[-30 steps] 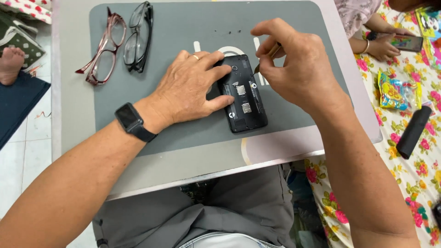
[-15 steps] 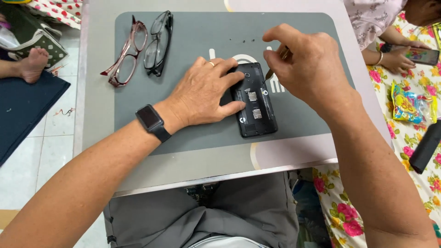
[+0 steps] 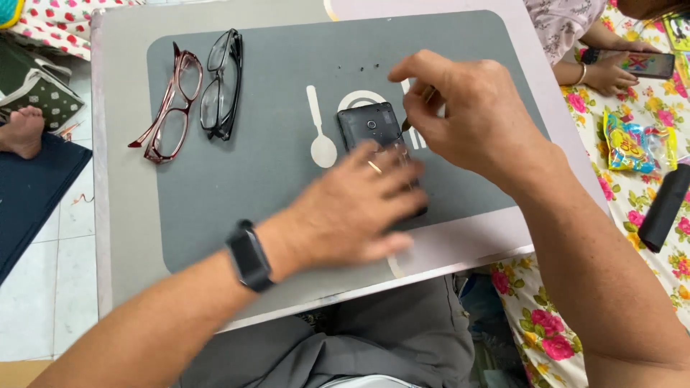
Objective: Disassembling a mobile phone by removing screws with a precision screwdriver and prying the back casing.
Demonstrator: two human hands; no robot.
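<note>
Phone [image 3: 372,126], black and lying back-up with its cover off, sat near the middle of the grey mat [image 3: 273,179] on the small pale table [image 3: 118,237]; only its upper half showed, the lower half being hidden under the left hand [image 3: 352,208]. That hand lay flat across it, fingers spread and motion-blurred, pressing rather than clasping, with a ring on one finger and a black watch [image 3: 249,256] on the wrist. The right hand [image 3: 471,118] hovered just right of the phone's top edge, thumb and forefinger pinched shut on a thin tool [image 3: 417,108], whose tip pointed at the phone's right side. A few tiny dark specks [image 3: 365,67], perhaps screws, lay on the mat above the phone. White spoon and plate shapes were printed on the mat beside it. Red-framed glasses [image 3: 169,104] and black-framed glasses [image 3: 221,85] rested side by side at the mat's left. At the right, on a floral cloth [image 3: 647,223], lay a bright multicoloured snack packet [image 3: 632,144] and a black oblong case [image 3: 665,208]. Another person's hand [image 3: 611,72] held a lit phone at the top right corner
</note>
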